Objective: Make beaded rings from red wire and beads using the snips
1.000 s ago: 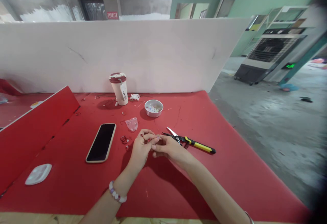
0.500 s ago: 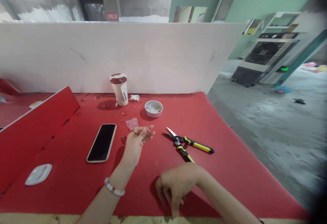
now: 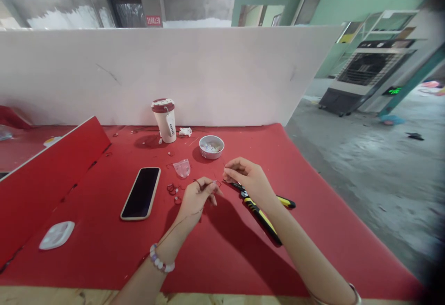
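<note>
My left hand (image 3: 200, 196) is pinched on a thin dark red cord (image 3: 218, 182), with a small pale bead near the fingertips. A strand of the cord trails over the back of that hand to the wrist, where a beaded bracelet sits. To its right, my right hand (image 3: 245, 176) has thumb and fingers pressed together on what looks like a thin end of the cord. Yellow-and-black pruning shears (image 3: 262, 219) lie spread beneath the right hand and forearm, partly covered. Small dark cord loops with beads (image 3: 172, 189) lie left of my left hand.
Behind the hands stand a white round dish (image 3: 212, 153) of beads and a lidded coffee cup (image 3: 166, 122). A small clear zip bag (image 3: 182, 168), a phone (image 3: 141, 193) and a white plastic piece (image 3: 57, 235) lie on the red table. A red divider (image 3: 52, 180) borders the left.
My right hand has risen from the table's front edge to beside the left fingertips, now pinching and over the shears. My left hand has shifted slightly right and down. The shears' handles have closed somewhat.
</note>
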Demonstrator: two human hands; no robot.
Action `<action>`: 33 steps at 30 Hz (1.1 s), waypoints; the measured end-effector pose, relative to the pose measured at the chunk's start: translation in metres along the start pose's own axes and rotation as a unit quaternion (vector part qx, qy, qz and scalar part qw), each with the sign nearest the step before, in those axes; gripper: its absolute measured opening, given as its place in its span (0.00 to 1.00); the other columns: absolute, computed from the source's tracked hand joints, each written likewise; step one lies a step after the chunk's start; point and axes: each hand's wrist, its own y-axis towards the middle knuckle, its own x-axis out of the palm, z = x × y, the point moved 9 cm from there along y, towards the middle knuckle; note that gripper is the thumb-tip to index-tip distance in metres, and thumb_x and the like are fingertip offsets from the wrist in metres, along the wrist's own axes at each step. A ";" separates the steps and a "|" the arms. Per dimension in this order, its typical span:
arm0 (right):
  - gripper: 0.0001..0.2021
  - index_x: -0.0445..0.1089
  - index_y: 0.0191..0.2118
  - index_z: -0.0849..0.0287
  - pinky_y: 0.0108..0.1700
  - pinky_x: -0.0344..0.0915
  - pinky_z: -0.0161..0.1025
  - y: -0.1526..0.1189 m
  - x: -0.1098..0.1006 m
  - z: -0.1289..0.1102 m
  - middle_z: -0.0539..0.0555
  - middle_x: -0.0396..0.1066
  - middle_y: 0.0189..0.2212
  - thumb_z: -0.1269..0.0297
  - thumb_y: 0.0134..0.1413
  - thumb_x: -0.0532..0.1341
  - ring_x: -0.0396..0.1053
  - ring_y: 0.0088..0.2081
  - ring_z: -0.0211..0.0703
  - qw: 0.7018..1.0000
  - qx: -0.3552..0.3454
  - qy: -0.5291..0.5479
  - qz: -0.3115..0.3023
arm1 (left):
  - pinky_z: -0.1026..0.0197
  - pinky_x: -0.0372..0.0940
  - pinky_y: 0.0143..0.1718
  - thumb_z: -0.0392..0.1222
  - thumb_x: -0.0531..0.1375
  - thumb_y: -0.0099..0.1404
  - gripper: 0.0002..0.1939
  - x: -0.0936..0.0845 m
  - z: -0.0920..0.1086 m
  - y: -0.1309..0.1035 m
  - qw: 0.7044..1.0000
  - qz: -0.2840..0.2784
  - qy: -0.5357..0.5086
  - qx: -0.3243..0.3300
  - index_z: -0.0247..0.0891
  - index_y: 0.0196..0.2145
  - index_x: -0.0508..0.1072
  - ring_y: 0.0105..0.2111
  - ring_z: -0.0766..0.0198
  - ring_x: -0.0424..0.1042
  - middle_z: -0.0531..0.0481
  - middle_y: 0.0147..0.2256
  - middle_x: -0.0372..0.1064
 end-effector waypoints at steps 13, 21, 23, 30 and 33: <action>0.10 0.71 0.37 0.57 0.45 0.65 0.45 -0.008 0.029 0.036 0.53 0.70 0.36 0.61 0.50 0.58 0.68 0.39 0.44 0.998 0.035 0.025 -0.053 | 0.61 0.63 0.33 0.40 0.60 0.57 0.03 -0.009 0.004 -0.007 0.977 0.071 0.199 0.037 0.41 0.26 0.73 0.27 0.61 0.71 0.52 0.24 0.73; 0.31 0.58 0.58 0.51 0.54 0.59 0.45 -0.025 0.047 0.034 0.54 0.62 0.53 0.65 0.46 0.63 0.62 0.53 0.46 0.987 0.042 -0.070 -0.135 | 0.54 0.60 0.46 0.37 0.61 0.55 0.05 -0.026 0.015 -0.008 0.952 0.151 0.258 0.074 0.41 0.24 0.75 0.40 0.55 0.69 0.48 0.35 0.71; 0.33 0.54 0.60 0.50 0.52 0.61 0.45 -0.028 0.053 0.038 0.54 0.65 0.50 0.67 0.46 0.62 0.65 0.49 0.44 0.985 0.059 -0.041 -0.154 | 0.54 0.61 0.45 0.37 0.61 0.55 0.04 -0.027 0.016 -0.007 0.952 0.153 0.253 0.074 0.41 0.24 0.75 0.39 0.56 0.70 0.48 0.34 0.71; 0.23 0.59 0.48 0.56 0.35 0.67 0.40 -0.023 0.062 0.061 0.46 0.67 0.26 0.62 0.44 0.63 0.69 0.28 0.39 0.986 0.112 0.083 -0.096 | 0.55 0.64 0.41 0.38 0.61 0.55 0.03 -0.027 0.015 -0.008 0.958 0.159 0.231 0.065 0.40 0.27 0.76 0.35 0.57 0.72 0.48 0.31 0.73; 0.20 0.60 0.44 0.57 0.33 0.68 0.39 -0.025 0.065 0.061 0.43 0.65 0.21 0.60 0.45 0.63 0.70 0.24 0.38 0.981 0.126 0.075 -0.127 | 0.55 0.63 0.42 0.38 0.62 0.55 0.02 -0.031 0.018 -0.010 0.957 0.172 0.224 0.069 0.40 0.27 0.75 0.36 0.56 0.71 0.48 0.31 0.74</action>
